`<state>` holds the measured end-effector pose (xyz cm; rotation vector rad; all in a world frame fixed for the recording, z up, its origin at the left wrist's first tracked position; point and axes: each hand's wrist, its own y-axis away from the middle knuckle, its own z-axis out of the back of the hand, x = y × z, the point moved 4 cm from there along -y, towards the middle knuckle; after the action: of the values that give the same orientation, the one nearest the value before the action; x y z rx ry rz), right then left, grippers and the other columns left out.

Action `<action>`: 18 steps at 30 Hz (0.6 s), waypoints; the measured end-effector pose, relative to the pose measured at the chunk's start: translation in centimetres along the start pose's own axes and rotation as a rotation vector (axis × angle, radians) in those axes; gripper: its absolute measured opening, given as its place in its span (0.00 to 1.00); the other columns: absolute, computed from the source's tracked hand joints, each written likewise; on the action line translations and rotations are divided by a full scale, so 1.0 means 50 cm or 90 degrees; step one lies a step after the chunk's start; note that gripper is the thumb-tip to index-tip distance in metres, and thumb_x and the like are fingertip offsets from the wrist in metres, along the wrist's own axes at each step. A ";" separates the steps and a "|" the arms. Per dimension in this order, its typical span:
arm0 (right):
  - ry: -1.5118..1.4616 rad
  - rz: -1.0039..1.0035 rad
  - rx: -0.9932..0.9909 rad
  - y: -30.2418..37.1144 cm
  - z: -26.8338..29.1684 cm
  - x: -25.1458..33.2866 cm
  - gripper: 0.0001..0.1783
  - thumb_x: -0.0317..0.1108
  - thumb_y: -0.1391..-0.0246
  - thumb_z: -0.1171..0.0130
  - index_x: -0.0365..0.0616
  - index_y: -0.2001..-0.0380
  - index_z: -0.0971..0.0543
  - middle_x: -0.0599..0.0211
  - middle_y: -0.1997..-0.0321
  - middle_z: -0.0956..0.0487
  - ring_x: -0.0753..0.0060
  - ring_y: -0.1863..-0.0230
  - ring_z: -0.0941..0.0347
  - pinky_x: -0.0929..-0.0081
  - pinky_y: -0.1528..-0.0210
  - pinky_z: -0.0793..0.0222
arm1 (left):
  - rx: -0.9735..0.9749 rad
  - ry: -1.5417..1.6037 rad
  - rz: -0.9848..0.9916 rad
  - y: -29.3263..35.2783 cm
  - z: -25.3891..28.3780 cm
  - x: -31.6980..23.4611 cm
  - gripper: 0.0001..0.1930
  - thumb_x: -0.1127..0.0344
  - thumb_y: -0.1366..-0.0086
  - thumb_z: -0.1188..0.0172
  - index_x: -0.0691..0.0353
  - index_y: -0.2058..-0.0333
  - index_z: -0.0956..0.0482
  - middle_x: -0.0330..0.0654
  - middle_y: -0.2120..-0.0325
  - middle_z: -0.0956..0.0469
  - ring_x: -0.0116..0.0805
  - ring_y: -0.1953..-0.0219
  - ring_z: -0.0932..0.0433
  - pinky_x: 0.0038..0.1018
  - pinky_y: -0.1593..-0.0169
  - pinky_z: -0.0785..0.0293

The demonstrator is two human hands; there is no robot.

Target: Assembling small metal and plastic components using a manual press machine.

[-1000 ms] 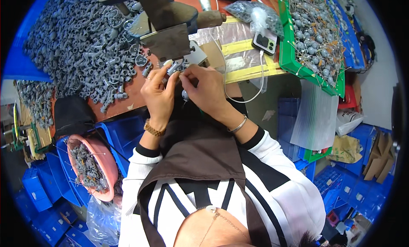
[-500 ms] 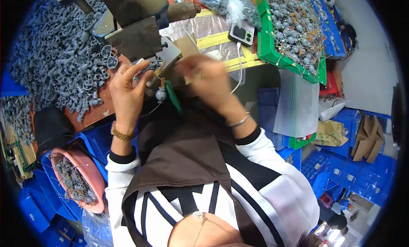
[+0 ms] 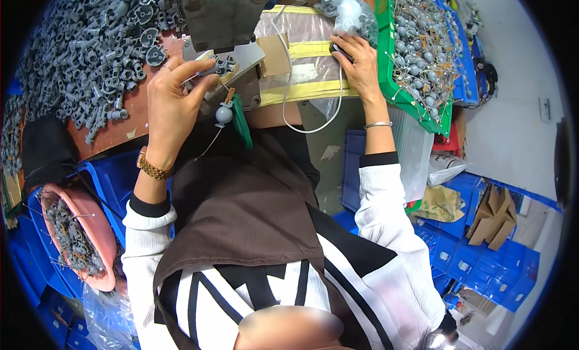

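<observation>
My left hand (image 3: 172,99) is at the metal fixture (image 3: 244,59) under the press head (image 3: 217,18). Its thumb and forefinger pinch a small grey plastic part (image 3: 208,70), partly covered by the fingers. Just below hangs a grey ball (image 3: 224,113) with a thin wire, beside a green strip (image 3: 242,122). Out to the right, my right hand (image 3: 363,66) has its fingers curled over a dark phone (image 3: 339,50), which it mostly hides. A white cable (image 3: 291,78) loops across the bench near that hand.
Loose grey plastic parts (image 3: 108,54) are heaped at the left. A green tray (image 3: 386,66) holding wired grey balls stands at the right, by a clear plastic bag (image 3: 368,24). A pink basin (image 3: 99,253) of parts sits at the lower left.
My right hand has moved from beside the fixture to the right, onto the phone. The left hand stays at the fixture, still pinching the part. The whole view has shifted.
</observation>
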<state>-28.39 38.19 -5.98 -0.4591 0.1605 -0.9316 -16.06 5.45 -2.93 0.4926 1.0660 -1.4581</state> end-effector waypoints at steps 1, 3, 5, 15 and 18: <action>0.001 0.001 0.001 -0.002 -0.007 0.000 0.19 0.35 0.53 0.37 0.54 0.55 0.19 0.63 0.50 0.21 0.59 0.48 0.29 0.66 0.48 0.34 | -0.003 0.015 0.007 0.001 0.000 0.002 0.11 0.73 0.49 0.33 0.64 0.64 0.17 0.41 0.79 0.28 0.30 0.77 0.29 0.25 0.73 0.36; -0.045 -0.023 -0.069 -0.004 -0.015 -0.004 0.14 0.37 0.54 0.36 0.53 0.61 0.16 0.63 0.56 0.19 0.61 0.53 0.27 0.68 0.51 0.32 | -0.006 0.032 0.014 0.002 -0.001 0.005 0.11 0.73 0.49 0.33 0.64 0.64 0.17 0.42 0.78 0.27 0.30 0.76 0.29 0.25 0.72 0.35; -0.031 -0.049 -0.098 -0.006 -0.022 0.009 0.12 0.38 0.52 0.37 0.51 0.63 0.15 0.63 0.59 0.18 0.62 0.54 0.26 0.69 0.52 0.32 | 0.002 0.013 0.026 0.001 -0.001 0.006 0.11 0.73 0.49 0.33 0.64 0.65 0.17 0.42 0.78 0.26 0.32 0.76 0.28 0.26 0.72 0.34; -0.377 -0.320 -0.202 0.005 0.008 0.009 0.14 0.36 0.40 0.46 0.35 0.67 0.18 0.67 0.70 0.18 0.82 0.67 0.26 0.83 0.63 0.32 | -0.010 -0.002 0.017 -0.002 0.001 0.004 0.11 0.71 0.50 0.33 0.63 0.65 0.17 0.44 0.78 0.25 0.35 0.76 0.27 0.28 0.71 0.33; -0.323 -0.410 -0.234 0.045 0.039 0.043 0.08 0.28 0.45 0.43 0.36 0.70 0.18 0.68 0.75 0.19 0.83 0.70 0.27 0.81 0.65 0.31 | -0.007 -0.022 0.004 -0.004 0.004 -0.005 0.11 0.71 0.50 0.33 0.63 0.66 0.17 0.44 0.78 0.25 0.36 0.76 0.27 0.28 0.71 0.33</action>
<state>-24.83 38.23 -5.10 -1.1129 -0.3041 -1.3846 -16.13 5.40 -2.57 0.4606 1.0437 -1.4500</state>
